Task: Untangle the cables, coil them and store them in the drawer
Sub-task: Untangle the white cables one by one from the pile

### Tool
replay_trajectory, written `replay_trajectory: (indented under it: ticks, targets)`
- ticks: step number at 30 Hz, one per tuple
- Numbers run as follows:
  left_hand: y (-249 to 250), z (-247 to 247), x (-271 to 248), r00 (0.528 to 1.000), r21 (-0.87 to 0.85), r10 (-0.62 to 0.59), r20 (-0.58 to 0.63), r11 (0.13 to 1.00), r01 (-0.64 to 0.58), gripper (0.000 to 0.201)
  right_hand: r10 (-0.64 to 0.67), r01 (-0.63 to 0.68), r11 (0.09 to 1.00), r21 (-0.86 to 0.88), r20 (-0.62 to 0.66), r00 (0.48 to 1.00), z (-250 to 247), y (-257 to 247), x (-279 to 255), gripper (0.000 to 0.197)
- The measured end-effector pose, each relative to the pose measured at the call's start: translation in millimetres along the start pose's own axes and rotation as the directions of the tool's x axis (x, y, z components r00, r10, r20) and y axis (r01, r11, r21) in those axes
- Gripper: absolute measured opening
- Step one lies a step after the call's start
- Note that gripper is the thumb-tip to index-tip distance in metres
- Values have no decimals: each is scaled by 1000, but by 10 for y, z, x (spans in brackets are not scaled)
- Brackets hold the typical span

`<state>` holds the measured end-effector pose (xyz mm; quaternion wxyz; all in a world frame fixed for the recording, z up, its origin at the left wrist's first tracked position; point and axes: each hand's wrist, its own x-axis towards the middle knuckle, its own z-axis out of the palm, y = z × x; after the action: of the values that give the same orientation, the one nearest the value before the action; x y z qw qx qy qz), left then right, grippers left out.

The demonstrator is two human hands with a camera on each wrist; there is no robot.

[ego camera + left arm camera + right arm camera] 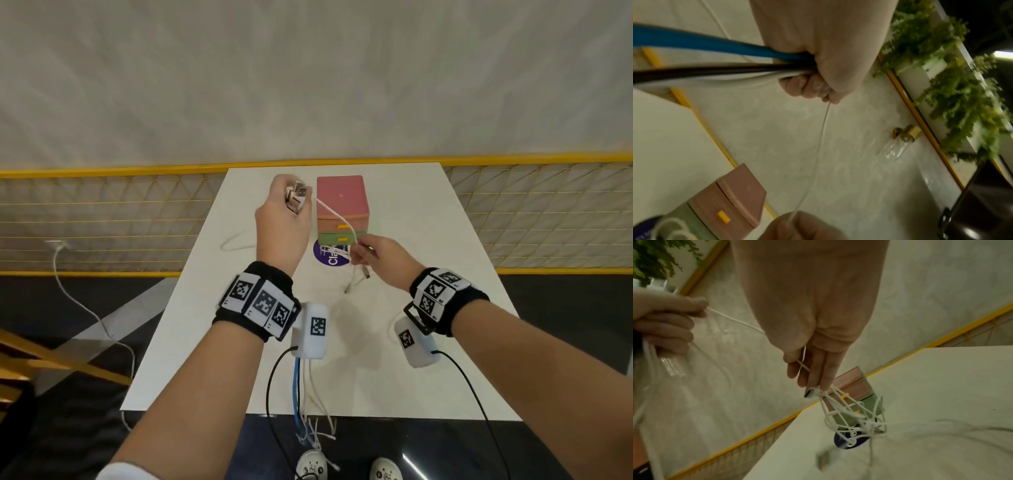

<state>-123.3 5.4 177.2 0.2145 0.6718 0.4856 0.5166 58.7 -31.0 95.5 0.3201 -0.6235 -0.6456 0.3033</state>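
My left hand is raised over the white table and grips a bundle of cables by their USB plugs. Blue, black and white cables run out of its fist and hang past the table's near edge. One white cable stretches taut across to my right hand, which pinches it between thumb and fingers. A tangle of white loops dangles below that hand. Behind it stands the pink and green drawer box, both drawers closed.
A purple round sticker lies in front of the box. A loop of white cable rests on the table's left side. A yellow mesh railing runs behind and beside the table. Another white cable trails on the floor at left.
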Motion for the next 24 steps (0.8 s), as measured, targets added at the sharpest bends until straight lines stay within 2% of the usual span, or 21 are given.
replay_trajectory:
  ticks: [2,3,5,6,8,10,15,17,19,21,23,24]
  targets:
    - [-26,44,-59,985,-8,41,165,999,-41,42,-51,51,998,-20,4,999,-38,-111,30,26]
    - [-43,75,-87,955,34,50,291,997,-63,47,-86,86,996,-7,4,996,-64,-172,42,24]
    - [-89,143,-119,873,183,28,487,974,-133,36,-168,168,985,42,5,986,-116,-284,49,19]
    - [-123,166,-121,852,234,6,524,960,-151,27,-196,196,980,46,4,981,-133,-309,48,17]
    - [-165,185,-121,859,241,-5,513,961,-138,23,-213,213,977,-13,-33,976,-142,-263,57,19]
    - [-159,182,-117,896,222,11,443,967,-122,24,-202,193,976,-99,-85,976,-124,-116,79,25]
    - [-133,107,-45,970,184,-19,243,983,-27,20,37,-52,938,-344,-51,998,-92,294,41,21]
    - [-134,69,-14,980,175,-42,193,985,8,19,123,-148,901,-407,-88,989,-121,372,12,27]
    - [-128,55,-5,979,163,-58,195,986,26,19,146,-171,852,-495,-89,985,-131,344,-5,42]
    - [-92,67,-23,965,134,-62,256,991,28,19,50,-89,899,-428,-100,994,-93,202,-12,51]
    - [-38,103,-58,951,84,-32,309,996,6,20,-106,82,983,-166,-144,984,-34,18,27,45]
    - [-13,123,-72,948,63,-15,318,998,-6,20,-163,154,985,-72,-147,976,2,-53,67,40]
